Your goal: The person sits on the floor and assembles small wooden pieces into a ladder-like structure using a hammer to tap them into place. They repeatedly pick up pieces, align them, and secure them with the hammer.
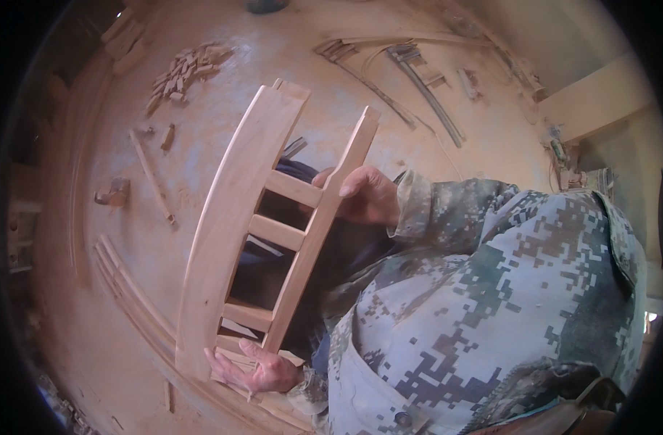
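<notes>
A pale wooden ladder-like frame (219, 232) slants across the middle of the view. It has a wide, slightly curved board on the left, a narrower rail (301, 266) on the right, and several short crosspieces (277, 232) joining them. My right hand (364, 194) is closed around the upper part of the narrow rail, thumb in front and some fingers hidden behind. At the frame's lower end is my left hand (264, 372), its fingers stretched out and thumb apart, against or very near the wood. Whether it bears any weight I cannot tell.
A heap of small wood offcuts (186, 69) lies on the dusty floor at upper left. Long curved wooden strips (128, 290) lie at lower left, near a loose stick (151, 176) and a small block (114, 193). Dark long bars (425, 94) lie at upper right.
</notes>
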Motion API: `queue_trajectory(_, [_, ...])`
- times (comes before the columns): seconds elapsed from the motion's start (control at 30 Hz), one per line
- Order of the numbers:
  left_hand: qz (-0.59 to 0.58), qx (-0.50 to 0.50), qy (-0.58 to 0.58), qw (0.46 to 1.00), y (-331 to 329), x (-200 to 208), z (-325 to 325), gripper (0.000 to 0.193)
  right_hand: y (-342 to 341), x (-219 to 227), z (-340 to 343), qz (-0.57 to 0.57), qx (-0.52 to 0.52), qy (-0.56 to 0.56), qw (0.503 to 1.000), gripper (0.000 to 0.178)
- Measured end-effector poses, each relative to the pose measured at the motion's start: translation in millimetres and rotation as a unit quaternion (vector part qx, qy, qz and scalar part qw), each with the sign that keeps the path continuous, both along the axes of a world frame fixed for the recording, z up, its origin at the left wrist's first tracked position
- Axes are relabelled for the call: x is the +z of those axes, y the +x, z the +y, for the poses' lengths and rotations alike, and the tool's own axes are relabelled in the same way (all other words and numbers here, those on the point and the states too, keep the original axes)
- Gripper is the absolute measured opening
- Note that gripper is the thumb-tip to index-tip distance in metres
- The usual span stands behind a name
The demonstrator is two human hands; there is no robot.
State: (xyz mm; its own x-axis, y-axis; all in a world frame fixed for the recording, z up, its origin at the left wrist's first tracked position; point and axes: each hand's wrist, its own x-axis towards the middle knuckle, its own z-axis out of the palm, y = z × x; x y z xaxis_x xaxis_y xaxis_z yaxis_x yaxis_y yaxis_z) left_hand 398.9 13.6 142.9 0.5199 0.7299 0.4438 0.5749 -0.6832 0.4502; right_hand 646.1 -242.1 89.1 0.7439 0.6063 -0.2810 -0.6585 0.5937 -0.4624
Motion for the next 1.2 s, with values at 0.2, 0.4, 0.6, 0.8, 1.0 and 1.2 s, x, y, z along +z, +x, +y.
queue_trajectory(0.2, [-0.061, -0.016, -0.042, 0.997, 8, -5, 20, 0.065, 1, -35, -6, 0.060, 0.041, -0.075, 0.995, 0.057])
queue_trajectory(0.4, [0.061, -0.074, -0.034, 0.995, 24, 10, 19, 0.083, 1, -11, -6, 0.042, 0.058, -0.061, 0.996, 0.058])
queue_trajectory(0.6, [0.081, -0.169, -0.073, 0.980, 59, 24, 42, 0.091, 2, 10, 5, 0.079, 0.066, 0.029, 0.994, 0.046])
queue_trajectory(0.8, [0.125, -0.203, -0.126, 0.963, 90, 34, 59, 0.090, 5, 13, 2, 0.056, 0.091, 0.029, 0.994, 0.045])
queue_trajectory(1.0, [0.168, -0.230, -0.033, 0.958, 104, 26, 61, 0.096, 2, 24, 6, 0.049, 0.066, -0.001, 0.997, 0.044])
queue_trajectory(1.2, [0.158, -0.178, -0.048, 0.970, 101, 22, 54, 0.102, 8, 23, 7, 0.052, 0.097, -0.013, 0.994, 0.044])
